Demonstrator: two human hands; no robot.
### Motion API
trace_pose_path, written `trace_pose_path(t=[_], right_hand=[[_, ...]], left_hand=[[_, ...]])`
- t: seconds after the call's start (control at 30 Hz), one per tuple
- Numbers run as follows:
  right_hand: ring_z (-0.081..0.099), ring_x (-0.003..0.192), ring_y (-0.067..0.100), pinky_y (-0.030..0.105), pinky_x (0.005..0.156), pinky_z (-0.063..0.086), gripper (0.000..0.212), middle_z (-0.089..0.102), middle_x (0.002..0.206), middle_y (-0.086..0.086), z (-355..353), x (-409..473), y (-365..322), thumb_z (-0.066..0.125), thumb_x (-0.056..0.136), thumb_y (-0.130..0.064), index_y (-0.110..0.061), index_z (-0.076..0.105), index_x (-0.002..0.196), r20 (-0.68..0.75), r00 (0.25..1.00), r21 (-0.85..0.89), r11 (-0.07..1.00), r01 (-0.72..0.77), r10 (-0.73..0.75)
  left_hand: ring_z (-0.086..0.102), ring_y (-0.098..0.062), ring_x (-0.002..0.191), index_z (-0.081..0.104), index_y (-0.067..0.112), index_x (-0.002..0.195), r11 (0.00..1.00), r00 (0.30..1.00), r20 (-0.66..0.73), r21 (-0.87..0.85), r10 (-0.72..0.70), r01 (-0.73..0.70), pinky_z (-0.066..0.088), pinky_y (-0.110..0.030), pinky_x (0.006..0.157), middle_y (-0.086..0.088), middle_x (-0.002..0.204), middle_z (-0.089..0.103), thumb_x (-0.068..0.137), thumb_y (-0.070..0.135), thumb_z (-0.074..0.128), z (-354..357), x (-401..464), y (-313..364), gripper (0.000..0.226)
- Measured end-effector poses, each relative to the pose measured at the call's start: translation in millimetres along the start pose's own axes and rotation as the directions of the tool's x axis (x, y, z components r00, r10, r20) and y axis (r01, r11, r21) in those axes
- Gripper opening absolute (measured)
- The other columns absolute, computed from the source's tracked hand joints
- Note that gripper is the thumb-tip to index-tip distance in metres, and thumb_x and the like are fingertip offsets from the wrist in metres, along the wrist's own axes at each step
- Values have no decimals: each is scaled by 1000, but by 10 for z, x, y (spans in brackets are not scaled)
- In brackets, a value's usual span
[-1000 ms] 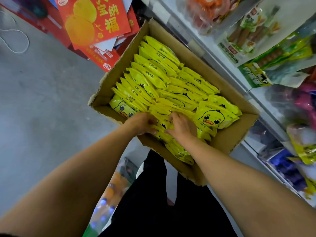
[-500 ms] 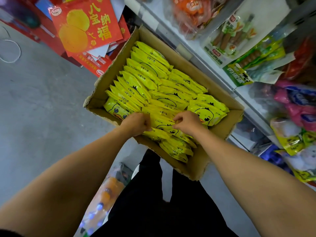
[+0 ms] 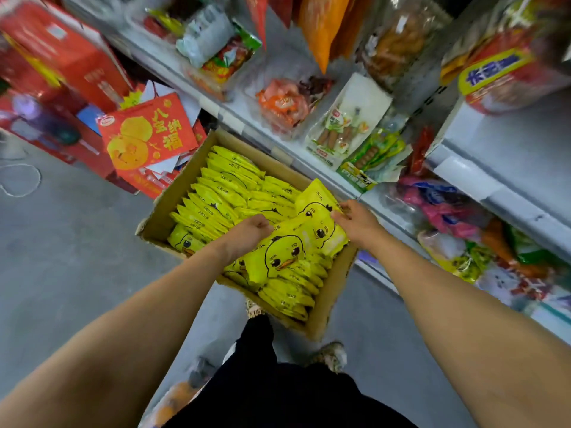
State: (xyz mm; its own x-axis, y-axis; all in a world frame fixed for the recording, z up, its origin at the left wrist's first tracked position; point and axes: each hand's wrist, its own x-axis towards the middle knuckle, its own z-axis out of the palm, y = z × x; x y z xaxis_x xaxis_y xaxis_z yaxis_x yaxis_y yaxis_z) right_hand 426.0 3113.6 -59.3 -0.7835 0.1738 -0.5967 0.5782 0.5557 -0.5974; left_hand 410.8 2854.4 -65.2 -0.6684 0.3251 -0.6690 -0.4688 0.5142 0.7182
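An open cardboard box (image 3: 173, 193) stands on the floor, packed with rows of yellow snack packets printed with a cartoon duck face. My left hand (image 3: 247, 233) grips the upper left edge of a small stack of yellow duck packets (image 3: 287, 251) raised above the rows. My right hand (image 3: 355, 222) pinches the upper right edge of the same stack, whose back packet (image 3: 315, 200) tilts up. The lower packets in the stack are hidden behind the front one.
White store shelves (image 3: 472, 177) full of bagged snacks and sausage packs (image 3: 343, 131) run along the right, close to the box. Red gift boxes (image 3: 145, 140) lean at the upper left. Grey concrete floor (image 3: 71, 257) lies to the left. My legs and shoes are below the box.
Both hands have lifted a stack of duck packets up out of the near rows of the box. The camera has pulled back and up, bringing more shelves into view.
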Motion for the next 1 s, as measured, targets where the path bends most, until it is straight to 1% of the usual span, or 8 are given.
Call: trace_pose_path(t=[0.07, 0.13, 0.2, 0.33, 0.4, 0.57, 0.87, 1.0], right_hand=[[55, 123, 27, 37, 97, 46, 52, 56, 134, 10, -233, -158, 2, 62, 94, -36, -6, 50, 135, -54, 998, 47, 998, 32, -29], [61, 115, 26, 36, 98, 48, 54, 63, 126, 11, -467, -347, 46, 68, 89, -40, -5, 57, 129, -93, 995, 76, 996, 52, -45], [69, 94, 18, 33, 89, 54, 42, 72, 106, 8, -722, -550, 118, 74, 84, -40, -9, 68, 112, -117, 991, 152, 985, 80, -62], [67, 70, 8, 20, 67, 52, 24, 74, 87, 2, -1302, -1017, 211, 77, 81, -35, -14, 74, 94, -193, 967, 211, 956, 205, -165], [65, 70, 8, 19, 64, 50, 28, 75, 87, 1, -1613, -1231, 231, 78, 80, -36, -15, 75, 98, -262, 943, 220, 938, 267, -207], [66, 63, 0, 21, 63, 55, 9, 74, 70, -13, -2413, -1808, 220, 80, 80, -24, -23, 75, 87, -381, 859, 285, 840, 461, -342], [71, 68, 9, 29, 69, 60, 10, 75, 72, -8, -3682, -2628, 156, 76, 83, -13, -22, 72, 85, -579, 674, 264, 677, 687, -458], [70, 66, 7, 24, 66, 58, 8, 74, 71, -9, -4056, -2739, 187, 77, 82, -15, -20, 72, 86, -632, 639, 266, 653, 709, -437]], left_hand=[[49, -16, 94, 58, 20, 102, 996, 999, -26, -77, -40, 38, 35, -32, 80, -2, 105, 57, 97, 36, 54, 148, -128, 165, 18], [46, -22, 123, 53, 21, 129, 982, 995, -12, -165, -98, 95, 33, -42, 102, 0, 134, 52, 86, 58, 61, 339, -295, 328, 58], [54, -22, 124, 51, 21, 134, 965, 994, 63, -241, -91, 104, 39, -50, 105, 2, 132, 59, 70, 69, 69, 531, -455, 497, 83], [60, -1, 97, 58, 22, 120, 985, 986, 166, -163, -22, 49, 45, -29, 94, 13, 109, 62, 81, 41, 75, 966, -760, 981, 47], [64, 7, 74, 60, 24, 109, 989, 984, 167, -148, 54, -29, 51, -15, 70, 11, 97, 64, 86, 33, 72, 1107, -868, 1239, 27], [63, -27, 112, 65, 21, 120, 970, 955, 170, -57, 243, -237, 45, -52, 100, -6, 121, 68, 65, 45, 86, 1425, -1090, 1881, 64], [72, -18, 76, 72, 12, 101, 853, 865, 148, 151, 480, -499, 58, -28, 63, -9, 92, 75, 81, 19, 74, 1890, -1601, 3188, 21], [71, -26, 90, 70, 14, 105, 810, 847, 187, 248, 498, -531, 58, -35, 78, -13, 103, 73, 81, 23, 75, 1998, -1621, 3700, 27]])
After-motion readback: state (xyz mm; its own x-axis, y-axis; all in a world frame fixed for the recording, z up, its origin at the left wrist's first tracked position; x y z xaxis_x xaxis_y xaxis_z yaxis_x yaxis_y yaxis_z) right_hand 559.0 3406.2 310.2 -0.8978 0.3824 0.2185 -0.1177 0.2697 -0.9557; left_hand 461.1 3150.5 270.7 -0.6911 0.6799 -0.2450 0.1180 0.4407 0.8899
